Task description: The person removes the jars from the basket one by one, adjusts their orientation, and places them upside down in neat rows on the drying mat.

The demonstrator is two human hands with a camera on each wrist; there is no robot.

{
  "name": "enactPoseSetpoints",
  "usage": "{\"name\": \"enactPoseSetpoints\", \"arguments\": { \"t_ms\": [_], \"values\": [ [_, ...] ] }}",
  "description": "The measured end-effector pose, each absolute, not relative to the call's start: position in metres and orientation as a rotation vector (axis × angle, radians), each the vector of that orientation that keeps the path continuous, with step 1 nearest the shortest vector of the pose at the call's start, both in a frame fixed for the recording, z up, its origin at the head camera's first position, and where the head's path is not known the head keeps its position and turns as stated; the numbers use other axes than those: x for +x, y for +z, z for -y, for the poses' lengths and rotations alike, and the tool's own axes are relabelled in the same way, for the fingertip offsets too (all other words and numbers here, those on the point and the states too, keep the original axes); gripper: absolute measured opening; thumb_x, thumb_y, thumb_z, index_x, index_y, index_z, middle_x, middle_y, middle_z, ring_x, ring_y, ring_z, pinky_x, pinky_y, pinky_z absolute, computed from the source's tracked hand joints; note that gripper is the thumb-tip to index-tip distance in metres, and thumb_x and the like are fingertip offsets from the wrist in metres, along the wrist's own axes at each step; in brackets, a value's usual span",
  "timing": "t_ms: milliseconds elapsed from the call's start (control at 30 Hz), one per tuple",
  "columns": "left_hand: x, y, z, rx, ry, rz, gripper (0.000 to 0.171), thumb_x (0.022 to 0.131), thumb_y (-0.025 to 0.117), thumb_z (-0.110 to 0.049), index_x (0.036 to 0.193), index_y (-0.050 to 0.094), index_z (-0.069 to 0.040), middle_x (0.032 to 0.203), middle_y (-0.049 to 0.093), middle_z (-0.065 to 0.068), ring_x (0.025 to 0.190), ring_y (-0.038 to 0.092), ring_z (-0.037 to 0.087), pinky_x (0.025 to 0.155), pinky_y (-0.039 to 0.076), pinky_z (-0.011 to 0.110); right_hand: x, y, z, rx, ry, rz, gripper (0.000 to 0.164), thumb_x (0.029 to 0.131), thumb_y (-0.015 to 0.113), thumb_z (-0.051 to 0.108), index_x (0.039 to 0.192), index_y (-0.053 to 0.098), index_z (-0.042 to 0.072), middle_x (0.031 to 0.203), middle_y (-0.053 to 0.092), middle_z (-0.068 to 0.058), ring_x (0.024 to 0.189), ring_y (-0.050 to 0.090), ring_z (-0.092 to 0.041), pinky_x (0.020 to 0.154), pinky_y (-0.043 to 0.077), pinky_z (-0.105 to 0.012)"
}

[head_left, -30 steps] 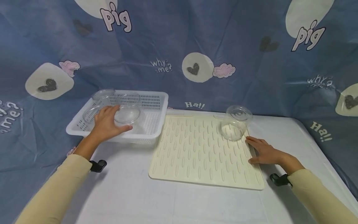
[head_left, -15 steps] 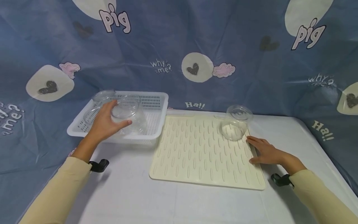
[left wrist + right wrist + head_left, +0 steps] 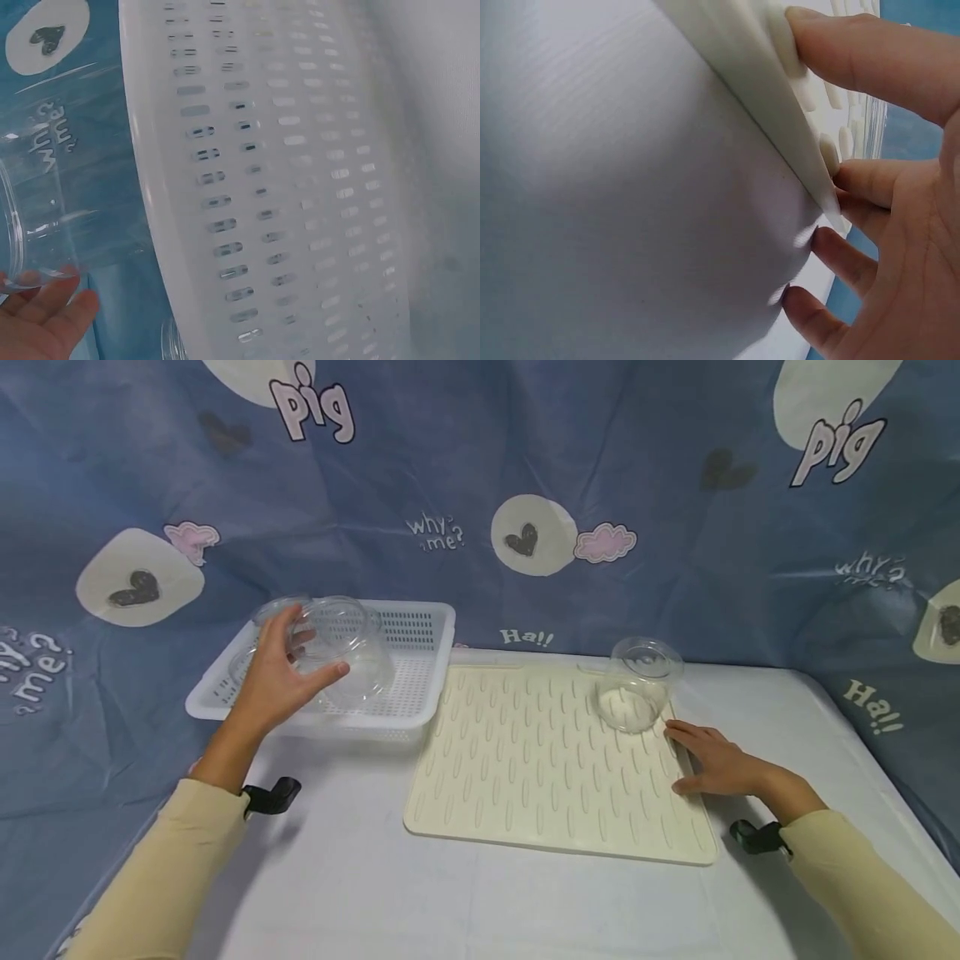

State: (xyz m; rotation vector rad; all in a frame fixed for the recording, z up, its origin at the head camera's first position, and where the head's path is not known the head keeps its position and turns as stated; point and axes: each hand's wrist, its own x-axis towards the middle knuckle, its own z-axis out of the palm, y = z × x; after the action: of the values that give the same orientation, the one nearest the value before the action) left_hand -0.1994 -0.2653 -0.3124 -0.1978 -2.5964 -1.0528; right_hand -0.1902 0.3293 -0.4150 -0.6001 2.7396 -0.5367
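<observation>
My left hand (image 3: 273, 687) grips a clear plastic jar (image 3: 356, 664) tilted over the white basket (image 3: 444, 672). In the left wrist view, the fingers (image 3: 56, 311) curl against the rim of this jar (image 3: 67, 202), beside the slotted basket wall (image 3: 217, 225). My right hand (image 3: 716, 764) rests at the right edge of the cream ridged mat (image 3: 540, 768). The right wrist view has its thumb on the mat (image 3: 742, 60), with some fingertips (image 3: 814, 315) touching the white cloth. Near that hand, another clear jar (image 3: 633, 693) stands at the mat's back right.
More clear containers (image 3: 273, 607) sit at the left part of the basket, partly hidden by my left hand. A white cloth (image 3: 360, 877) covers the table. A blue printed sheet (image 3: 450, 460) hangs behind. Black wrist mounts (image 3: 273, 796) stick out below both hands.
My left hand has lifted the clear jar up from the basket and tilted it, its wide end rising. The right hand has kept its place at the mat's edge.
</observation>
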Motion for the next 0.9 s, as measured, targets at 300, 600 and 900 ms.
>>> {"name": "enactPoseSetpoints", "arguments": {
  "t_ms": [300, 600, 900],
  "values": [
    [-0.186, -0.303, 0.259, -0.197, -1.110, 2.559, 0.106, 0.082, 0.080, -0.024, 0.160, 0.009, -0.014, 0.163, 0.018, 0.017, 0.139, 0.041, 0.044, 0.111, 0.034, 0.065, -0.188, -0.410, -0.327, -0.580, -0.568, -2.723, 0.095, 0.080, 0.080, 0.036, 0.149, 0.032, -0.009, 0.156, 0.024, -0.031, 0.135, 0.025, -0.057, 0.100, 0.031, -0.075],
    [-0.166, -0.289, 0.247, -0.286, -1.102, 2.507, 0.106, 0.079, 0.082, -0.019, 0.159, 0.012, -0.010, 0.162, 0.023, 0.018, 0.138, 0.040, 0.044, 0.111, 0.033, 0.063, -0.188, -0.408, -0.327, -0.583, -0.550, -2.728, 0.095, 0.080, 0.080, 0.037, 0.149, 0.032, -0.008, 0.156, 0.024, -0.031, 0.136, 0.025, -0.057, 0.102, 0.030, -0.075],
    [-0.156, -0.280, 0.237, -0.238, -1.108, 2.522, 0.108, 0.081, 0.081, -0.026, 0.159, 0.009, -0.013, 0.161, 0.032, 0.012, 0.139, 0.039, 0.038, 0.113, 0.030, 0.060, -0.188, -0.411, -0.326, -0.643, -0.572, -2.763, 0.086, 0.080, 0.080, 0.033, 0.144, 0.041, -0.008, 0.152, 0.032, -0.033, 0.134, 0.031, -0.057, 0.102, 0.033, -0.073]
  ]
}}
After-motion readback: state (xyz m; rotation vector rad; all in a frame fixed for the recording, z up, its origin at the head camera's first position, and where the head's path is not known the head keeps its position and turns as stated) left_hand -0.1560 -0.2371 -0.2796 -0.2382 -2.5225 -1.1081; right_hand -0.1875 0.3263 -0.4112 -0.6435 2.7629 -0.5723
